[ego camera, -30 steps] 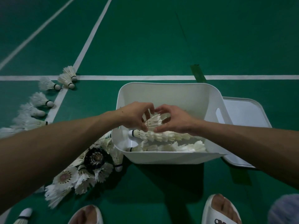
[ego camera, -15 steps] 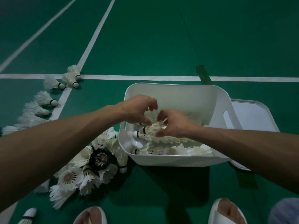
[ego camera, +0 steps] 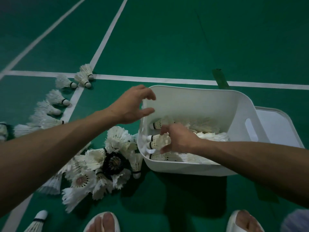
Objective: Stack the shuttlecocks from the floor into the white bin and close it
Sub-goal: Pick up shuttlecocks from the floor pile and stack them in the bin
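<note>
The white bin (ego camera: pixel 197 99) stands on the green court floor and holds rows of stacked shuttlecocks lying on their sides. My right hand (ego camera: pixel 178 138) is inside the bin at its left end and grips a white shuttlecock (ego camera: pixel 158 141) by the feathers, its cork pointing left. My left hand (ego camera: pixel 133 104) hovers over the bin's left rim, fingers loosely spread and holding nothing. A heap of loose shuttlecocks (ego camera: pixel 100 163) lies on the floor just left of the bin. The bin's white lid (ego camera: pixel 275 124) lies flat behind its right side.
A curved row of single shuttlecocks (ego camera: pixel 55 99) runs along the white court line at the left. One more shuttlecock (ego camera: pixel 36 221) lies at the bottom left. My feet in white slippers (ego camera: pixel 103 221) stand at the bottom edge, close to the bin.
My left hand has let go of the shuttlecock, lifted and pulled back to the bin's left rim. My right hand has lowered the shuttlecock onto the stack at the bin's left end.
</note>
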{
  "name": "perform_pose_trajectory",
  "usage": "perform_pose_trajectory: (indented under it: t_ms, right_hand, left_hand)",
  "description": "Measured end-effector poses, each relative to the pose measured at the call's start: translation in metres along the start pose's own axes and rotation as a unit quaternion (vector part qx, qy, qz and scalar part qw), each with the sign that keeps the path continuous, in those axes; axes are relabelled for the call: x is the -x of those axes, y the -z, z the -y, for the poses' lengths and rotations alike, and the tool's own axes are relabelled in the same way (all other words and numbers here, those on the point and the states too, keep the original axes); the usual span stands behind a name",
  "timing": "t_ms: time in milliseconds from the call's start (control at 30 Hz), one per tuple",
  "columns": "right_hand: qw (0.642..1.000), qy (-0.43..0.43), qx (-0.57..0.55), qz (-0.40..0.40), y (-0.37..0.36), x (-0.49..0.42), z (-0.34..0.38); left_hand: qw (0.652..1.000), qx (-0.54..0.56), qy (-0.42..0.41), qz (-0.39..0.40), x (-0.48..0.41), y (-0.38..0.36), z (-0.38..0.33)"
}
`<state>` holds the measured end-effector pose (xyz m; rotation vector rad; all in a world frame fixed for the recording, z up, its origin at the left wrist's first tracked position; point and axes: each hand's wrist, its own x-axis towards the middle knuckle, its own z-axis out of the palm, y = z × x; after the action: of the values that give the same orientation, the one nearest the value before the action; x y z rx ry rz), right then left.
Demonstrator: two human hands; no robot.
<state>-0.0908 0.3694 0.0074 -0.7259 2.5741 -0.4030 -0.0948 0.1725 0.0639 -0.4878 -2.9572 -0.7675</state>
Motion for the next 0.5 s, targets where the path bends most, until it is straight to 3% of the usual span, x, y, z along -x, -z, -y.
perform_pose_trajectory:
  t_ms: [133,300,500]
  right_hand:
    - [1.000,0.006,0.006,-0.015,0.001,-0.004,0.004]
    - [0.996,0.017,0.079,0.025,-0.008,-0.010,0.014]
    - [0.999,0.004,-0.041,-0.029,0.005,-0.012,0.020]
  left_hand:
    - [0.992,0.063,0.104,-0.024,0.020,0.008,0.033]
    - [0.978,0.092,0.178,0.050,0.049,0.007,0.062]
    - [0.971,0.098,0.173,0.134,0.076,-0.010,0.079]
